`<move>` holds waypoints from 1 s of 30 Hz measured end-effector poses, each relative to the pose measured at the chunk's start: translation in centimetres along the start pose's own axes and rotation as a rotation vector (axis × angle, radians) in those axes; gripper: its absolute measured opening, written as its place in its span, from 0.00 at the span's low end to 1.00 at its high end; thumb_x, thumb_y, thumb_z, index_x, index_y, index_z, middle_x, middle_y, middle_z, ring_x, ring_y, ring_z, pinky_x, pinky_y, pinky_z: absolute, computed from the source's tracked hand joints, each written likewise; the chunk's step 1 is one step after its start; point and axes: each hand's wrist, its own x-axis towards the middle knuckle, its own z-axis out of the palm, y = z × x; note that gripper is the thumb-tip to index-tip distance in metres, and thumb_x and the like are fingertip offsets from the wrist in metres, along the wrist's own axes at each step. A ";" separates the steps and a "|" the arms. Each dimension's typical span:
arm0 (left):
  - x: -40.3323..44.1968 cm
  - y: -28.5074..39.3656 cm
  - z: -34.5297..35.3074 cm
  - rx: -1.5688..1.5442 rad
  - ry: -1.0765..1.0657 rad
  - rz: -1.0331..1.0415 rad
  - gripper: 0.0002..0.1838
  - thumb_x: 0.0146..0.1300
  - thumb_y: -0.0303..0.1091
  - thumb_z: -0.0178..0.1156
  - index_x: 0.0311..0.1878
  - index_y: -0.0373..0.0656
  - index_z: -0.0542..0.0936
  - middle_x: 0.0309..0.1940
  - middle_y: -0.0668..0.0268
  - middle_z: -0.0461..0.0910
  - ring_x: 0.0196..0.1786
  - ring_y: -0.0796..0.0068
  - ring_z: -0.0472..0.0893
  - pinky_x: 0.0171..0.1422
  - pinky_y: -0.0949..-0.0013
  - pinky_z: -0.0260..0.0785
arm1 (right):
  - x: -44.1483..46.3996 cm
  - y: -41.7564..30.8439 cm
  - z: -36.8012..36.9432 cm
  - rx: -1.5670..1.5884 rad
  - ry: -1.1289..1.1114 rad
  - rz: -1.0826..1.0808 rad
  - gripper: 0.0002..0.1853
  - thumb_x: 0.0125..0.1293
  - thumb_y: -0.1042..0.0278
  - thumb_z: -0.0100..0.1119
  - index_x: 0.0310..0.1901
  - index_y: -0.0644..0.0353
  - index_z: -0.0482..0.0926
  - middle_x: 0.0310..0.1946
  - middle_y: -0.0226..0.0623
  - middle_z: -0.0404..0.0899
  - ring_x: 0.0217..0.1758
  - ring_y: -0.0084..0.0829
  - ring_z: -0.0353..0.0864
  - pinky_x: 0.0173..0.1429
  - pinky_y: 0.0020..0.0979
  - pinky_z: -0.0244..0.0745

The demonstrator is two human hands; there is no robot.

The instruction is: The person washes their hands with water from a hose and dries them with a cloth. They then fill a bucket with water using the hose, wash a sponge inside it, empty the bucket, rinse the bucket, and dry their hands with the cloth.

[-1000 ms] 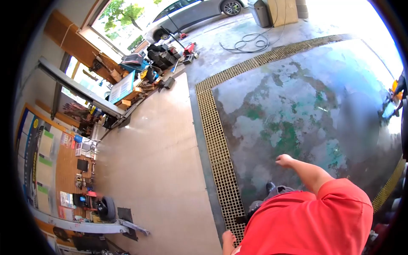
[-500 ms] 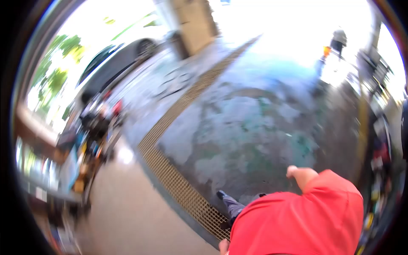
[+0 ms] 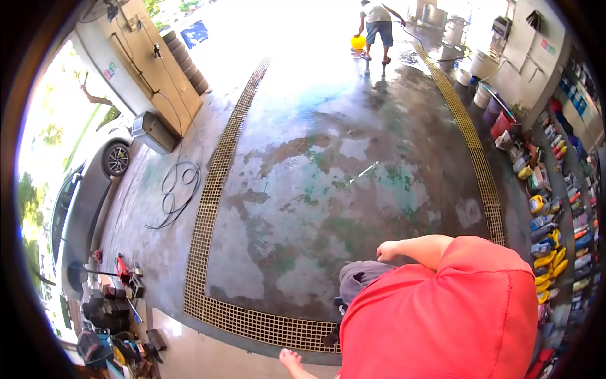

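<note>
My right hand hangs in front of the red shirt, over the wet, stained floor. Its fingers are curled in, and nothing shows in them. Low in the view, my left hand is just below the yellow floor grating, with its fingers loosely bent and a little apart. I see no object in it. Neither hand touches anything around it. Grey trousers show beside the shirt.
Far off, a person bends by a yellow bucket. Bottles line the right side; a second grating runs nearby. At left are a car, a coiled hose, stacked tires and assorted tools.
My view has swung to the right and sharpened from blur. The person with the bucket now shows nearer the middle. My left hand has come further into view; the right appears further left.
</note>
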 end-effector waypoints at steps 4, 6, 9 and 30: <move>3.3 5.3 4.1 -0.027 -0.158 0.068 0.10 0.68 0.31 0.48 0.51 0.46 0.70 0.27 0.73 0.68 0.24 0.80 0.66 0.20 0.76 0.57 | 2.4 -2.4 -0.2 0.018 0.009 -0.005 0.19 0.57 0.52 0.59 0.45 0.54 0.83 0.38 0.42 0.84 0.40 0.42 0.83 0.46 0.40 0.77; 4.0 5.5 6.0 -0.206 -0.294 -0.085 0.04 0.65 0.27 0.48 0.38 0.51 0.68 0.23 0.74 0.63 0.22 0.81 0.63 0.18 0.76 0.54 | 3.8 -1.8 -1.0 0.013 0.047 0.004 0.18 0.57 0.52 0.58 0.45 0.54 0.83 0.37 0.42 0.84 0.40 0.41 0.83 0.45 0.41 0.77; 4.2 3.2 7.3 0.132 -0.327 -0.053 0.07 0.61 0.26 0.48 0.28 0.50 0.66 0.18 0.73 0.60 0.16 0.80 0.60 0.16 0.73 0.54 | 6.2 -2.3 -4.2 0.040 -0.042 0.227 0.19 0.57 0.53 0.57 0.43 0.56 0.83 0.38 0.43 0.83 0.44 0.43 0.82 0.50 0.41 0.75; 18.2 27.0 11.5 0.106 -0.211 0.045 0.04 0.61 0.30 0.52 0.39 0.44 0.72 0.21 0.73 0.68 0.15 0.84 0.62 0.15 0.79 0.54 | 30.8 -15.2 -20.6 0.230 0.213 0.100 0.20 0.58 0.52 0.58 0.45 0.57 0.82 0.40 0.43 0.83 0.46 0.43 0.82 0.52 0.40 0.75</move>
